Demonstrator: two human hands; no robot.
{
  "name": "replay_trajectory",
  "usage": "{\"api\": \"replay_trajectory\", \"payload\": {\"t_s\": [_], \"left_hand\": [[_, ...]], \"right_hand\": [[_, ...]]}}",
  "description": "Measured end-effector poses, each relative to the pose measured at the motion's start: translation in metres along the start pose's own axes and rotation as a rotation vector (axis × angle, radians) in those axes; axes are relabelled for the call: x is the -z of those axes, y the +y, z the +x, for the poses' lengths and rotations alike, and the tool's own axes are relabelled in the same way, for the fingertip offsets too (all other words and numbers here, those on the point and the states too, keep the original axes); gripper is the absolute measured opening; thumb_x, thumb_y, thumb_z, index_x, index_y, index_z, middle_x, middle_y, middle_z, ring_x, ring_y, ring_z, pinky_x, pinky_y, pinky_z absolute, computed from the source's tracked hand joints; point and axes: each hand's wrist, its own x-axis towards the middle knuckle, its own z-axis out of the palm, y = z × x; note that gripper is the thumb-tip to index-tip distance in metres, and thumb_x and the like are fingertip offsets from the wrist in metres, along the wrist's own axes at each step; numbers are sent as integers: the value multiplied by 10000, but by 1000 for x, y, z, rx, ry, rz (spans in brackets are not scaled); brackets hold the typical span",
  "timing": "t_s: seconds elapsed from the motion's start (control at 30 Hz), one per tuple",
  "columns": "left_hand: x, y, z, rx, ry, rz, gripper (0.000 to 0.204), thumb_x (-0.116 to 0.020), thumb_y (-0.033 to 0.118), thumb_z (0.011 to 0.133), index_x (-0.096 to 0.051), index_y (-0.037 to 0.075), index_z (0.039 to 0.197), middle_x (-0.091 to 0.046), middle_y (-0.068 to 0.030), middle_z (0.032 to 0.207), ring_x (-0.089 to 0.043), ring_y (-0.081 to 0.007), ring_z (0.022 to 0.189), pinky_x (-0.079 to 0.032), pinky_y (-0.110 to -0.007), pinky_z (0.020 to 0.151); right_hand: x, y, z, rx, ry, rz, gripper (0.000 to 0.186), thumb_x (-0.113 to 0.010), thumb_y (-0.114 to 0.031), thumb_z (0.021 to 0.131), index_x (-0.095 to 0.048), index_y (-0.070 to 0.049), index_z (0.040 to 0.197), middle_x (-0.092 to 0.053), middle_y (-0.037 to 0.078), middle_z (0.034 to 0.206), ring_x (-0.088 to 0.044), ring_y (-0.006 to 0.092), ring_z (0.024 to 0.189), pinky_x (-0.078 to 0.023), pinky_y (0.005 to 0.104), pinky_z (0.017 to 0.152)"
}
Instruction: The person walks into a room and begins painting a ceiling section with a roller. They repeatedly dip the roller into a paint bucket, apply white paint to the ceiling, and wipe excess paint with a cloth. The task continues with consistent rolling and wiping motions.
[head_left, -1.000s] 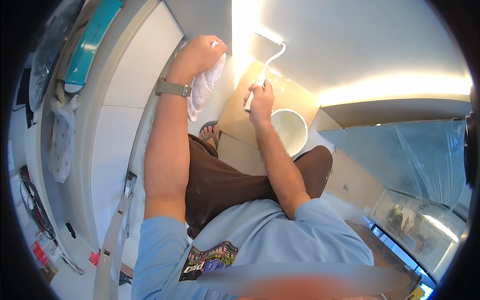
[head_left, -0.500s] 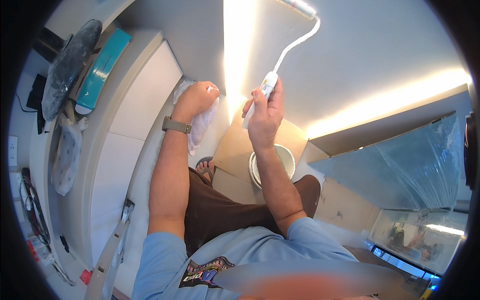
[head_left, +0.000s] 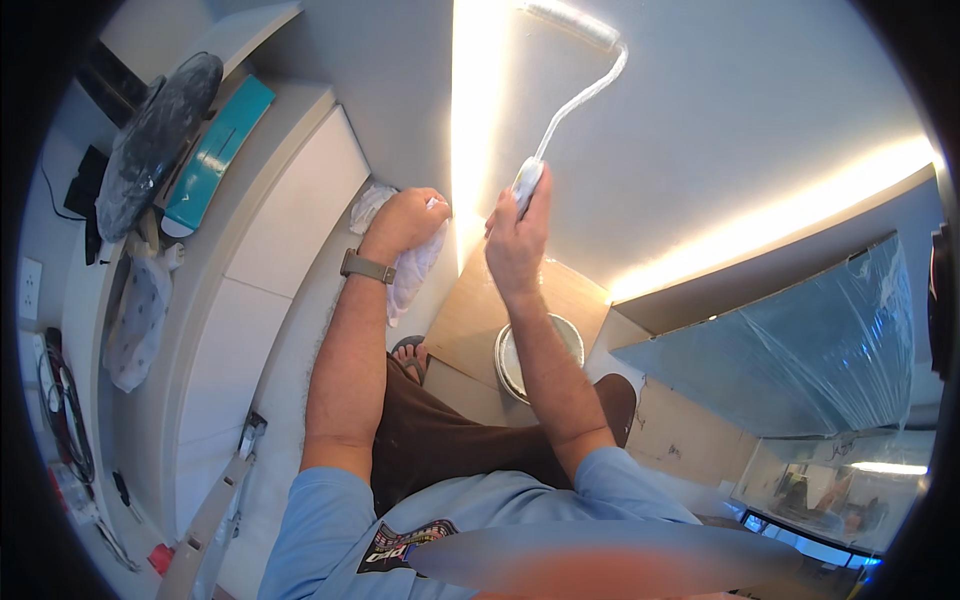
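My right hand (head_left: 518, 240) is closed round the white handle of a paint roller (head_left: 529, 180). Its bent frame runs up to a white roller sleeve (head_left: 570, 22), which lies against or close to the grey wall (head_left: 720, 120); I cannot tell whether it touches. To the left, my left hand (head_left: 408, 218) grips a crumpled white cloth (head_left: 415, 270) that hangs down below the fingers. Under my right forearm stands a round white paint bucket (head_left: 510, 365), partly hidden by that arm.
The bucket stands beside a brown board (head_left: 470, 310) on the floor. White cabinets (head_left: 290, 210) line the left, with a plastic-wrapped fan (head_left: 160, 140) and a teal box (head_left: 220, 155) above. At right are a plastic-covered panel (head_left: 780, 340) and a strip light (head_left: 780, 220).
The roller and my right hand have shifted slightly left, and more of the roller sleeve shows. My left hand still holds the cloth and sits a little lower in view.
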Motion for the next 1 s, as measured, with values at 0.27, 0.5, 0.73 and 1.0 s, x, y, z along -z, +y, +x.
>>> {"api": "replay_trajectory", "payload": {"t_s": [0.27,0.5,0.73,1.0], "left_hand": [[0,1,-2,-11,27,34,334,-568,269,805,-712,-4,933,-702,-221,921,-677,-345,860,-516,-380,796],[2,7,-4,17,-29,45,351,-548,274,826,-707,5,986,-705,-206,917,-675,-315,852,-512,-371,786],[3,3,-2,5,-36,49,365,-533,281,837,-703,9,1013,-705,-198,918,-671,-303,856,-508,-367,790],[1,5,-6,13,-49,57,365,-533,279,840,-699,4,1014,-703,-199,924,-670,-293,868,-507,-366,801]], "right_hand": [[9,34,-30,-94,-10,5,537,-475,-98,970,-268,10,1453,-510,17,797,-473,64,597,-425,228,504],[-4,-21,43,168,-66,-25,560,-485,-104,952,-275,96,1431,-569,178,1108,-569,202,870,-482,320,779],[2,12,8,157,-29,-209,554,-481,-99,956,-262,40,1446,-521,40,837,-489,75,637,-439,243,547],[-6,-17,37,91,-67,-103,560,-474,-120,949,-278,101,1425,-531,265,1253,-572,307,1077,-448,366,927]]}}
